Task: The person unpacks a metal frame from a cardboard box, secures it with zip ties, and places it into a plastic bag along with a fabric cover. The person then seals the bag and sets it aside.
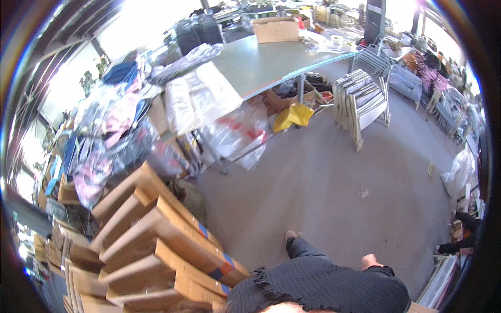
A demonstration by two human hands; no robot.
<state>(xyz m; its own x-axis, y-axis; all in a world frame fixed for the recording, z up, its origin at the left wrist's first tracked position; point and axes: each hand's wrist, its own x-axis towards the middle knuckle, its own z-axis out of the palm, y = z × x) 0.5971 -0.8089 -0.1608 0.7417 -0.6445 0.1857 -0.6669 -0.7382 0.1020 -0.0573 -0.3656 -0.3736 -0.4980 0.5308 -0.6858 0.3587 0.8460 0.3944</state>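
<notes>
My right hand (pixel 370 261) hangs beside my body at the end of a black sleeve, above the grey floor. It is small and blurred, and its fingers cannot be made out well enough to say whether they are curled or apart. Nothing visible touches it. My left hand is out of the picture, hidden past my dark ribbed top. Close to my left side stands a row of flattened brown cardboard boxes (pixel 180 237), leaning against one another on edge. One shoe (pixel 290 236) shows on the floor ahead of me.
A long table (pixel 261 60) bears an open carton (pixel 276 29) and clear plastic-wrapped packs (pixel 201 96). Clothes and bags heap at left (pixel 112 117). Folded metal frames (pixel 360 99) stand on the floor beyond a yellow bag (pixel 293 117). Another person's dark-clothed legs (pixel 459 235) show at right.
</notes>
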